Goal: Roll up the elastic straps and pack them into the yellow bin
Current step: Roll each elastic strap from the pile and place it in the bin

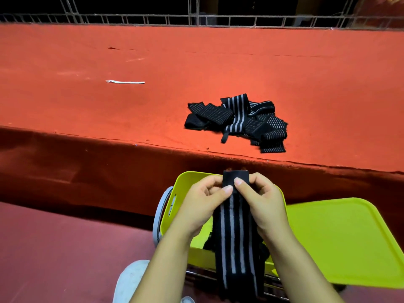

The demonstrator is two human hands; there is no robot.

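Observation:
A black elastic strap with grey stripes hangs down between my hands, over the yellow bin. My left hand and my right hand both pinch its folded top end, thumbs on the near side. A pile of several more black striped straps lies on the red carpeted ledge beyond. Some dark strap material shows inside the bin, mostly hidden by my arms.
The bin's yellow lid lies to the right of the bin. A grey bin handle curves on the left. A white strip lies far left on the red ledge. A metal railing runs behind it.

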